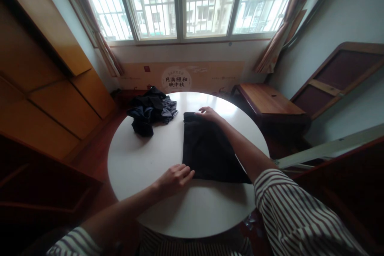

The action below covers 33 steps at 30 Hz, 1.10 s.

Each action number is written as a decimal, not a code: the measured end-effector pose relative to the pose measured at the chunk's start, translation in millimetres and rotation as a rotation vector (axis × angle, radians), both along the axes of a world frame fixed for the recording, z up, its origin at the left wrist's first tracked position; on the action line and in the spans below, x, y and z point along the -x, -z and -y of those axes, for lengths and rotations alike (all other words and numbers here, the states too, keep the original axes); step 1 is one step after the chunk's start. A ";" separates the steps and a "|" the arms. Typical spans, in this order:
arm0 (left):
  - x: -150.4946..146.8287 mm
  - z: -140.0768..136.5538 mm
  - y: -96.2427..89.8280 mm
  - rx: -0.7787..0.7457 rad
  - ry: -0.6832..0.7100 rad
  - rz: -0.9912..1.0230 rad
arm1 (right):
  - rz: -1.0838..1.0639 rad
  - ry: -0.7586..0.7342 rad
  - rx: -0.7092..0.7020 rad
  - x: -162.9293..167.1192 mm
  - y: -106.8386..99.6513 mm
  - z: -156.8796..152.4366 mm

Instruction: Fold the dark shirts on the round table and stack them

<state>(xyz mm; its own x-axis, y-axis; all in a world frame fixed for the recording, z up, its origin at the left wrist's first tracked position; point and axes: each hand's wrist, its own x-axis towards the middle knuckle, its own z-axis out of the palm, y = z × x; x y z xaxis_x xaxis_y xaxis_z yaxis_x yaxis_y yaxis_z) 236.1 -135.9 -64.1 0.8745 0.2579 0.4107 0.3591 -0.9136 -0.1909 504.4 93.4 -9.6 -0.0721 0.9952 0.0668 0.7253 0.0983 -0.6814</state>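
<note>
Black pants (pixel 210 150) lie flat and folded on the round white table (pixel 135 176), the banded waist at the far end and the wider part toward me. At the near left corner of the pants, my left hand (pixel 177 177) has its fingers curled together over the edge of the cloth. My right hand (pixel 209 113) rests by the waistband, thumb and fingers apart; its forearm crosses over the right side of the pants. A crumpled pile of dark clothes (pixel 153 108) sits at the table's far left, touched by neither hand.
Beyond the table, a printed cardboard panel (pixel 204 74) leans below the barred windows (pixel 207 4). A low wooden cabinet (pixel 270 99) stands at the back right. Wooden cupboards (pixel 60 108) line the left, and a framed wooden panel (pixel 336 76) leans at the right wall.
</note>
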 end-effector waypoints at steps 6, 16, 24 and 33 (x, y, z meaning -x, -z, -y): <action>1.2 -1.6 8.5 -0.075 0.076 -0.020 | 0.005 -0.023 0.030 17.4 8.3 -19.0; -1.9 0.7 7.2 -0.125 0.134 0.043 | 0.040 -0.073 0.019 28.3 5.9 -28.6; -1.8 1.0 11.7 -0.109 0.130 0.044 | 0.221 -0.195 0.016 64.4 1.9 -46.2; -3.0 -1.0 10.4 -0.068 0.128 0.008 | 0.331 -0.077 -0.066 69.8 12.0 -36.8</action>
